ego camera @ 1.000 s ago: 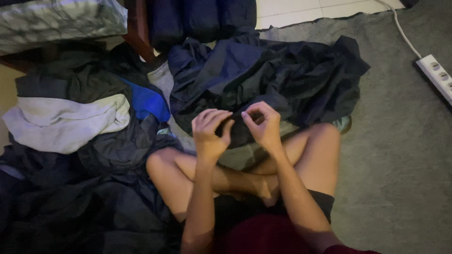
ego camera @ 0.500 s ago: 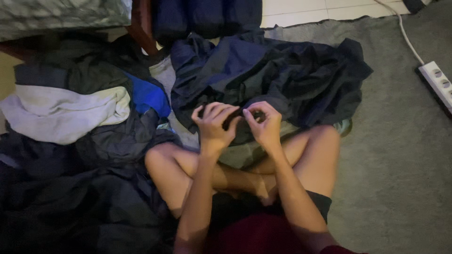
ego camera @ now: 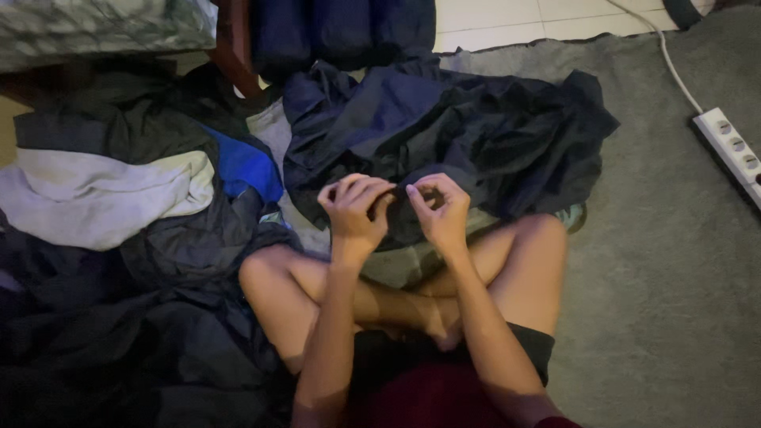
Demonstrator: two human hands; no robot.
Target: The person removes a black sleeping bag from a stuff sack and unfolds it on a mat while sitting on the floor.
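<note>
The person sits cross-legged on a grey carpet [ego camera: 674, 301], both hands raised in front of the knees and working at the near edge of a crumpled dark navy garment of thin, shiny fabric [ego camera: 452, 135]. The left hand [ego camera: 354, 208] has its fingers curled tight around a bunched fold of that cloth, knuckles upward. The right hand [ego camera: 438, 208] pinches the same edge just beside it, thumb against fingertips, so the two hands nearly touch. The garment spreads away from the hands toward the far edge of the carpet, its bulk lying in the middle of the floor and its near hem draped over the shins.

To the person's left lies a heap of clothes: a pale grey-white folded top [ego camera: 103, 198], a bright blue piece of cloth [ego camera: 246, 166] tucked beside it, and dark grey and black garments [ego camera: 135, 317] piled toward the near left corner. At the carpet's right edge a white power strip [ego camera: 729, 147] lies with its white cable [ego camera: 674, 67] running off to the far tiled floor [ego camera: 515, 16].
</note>
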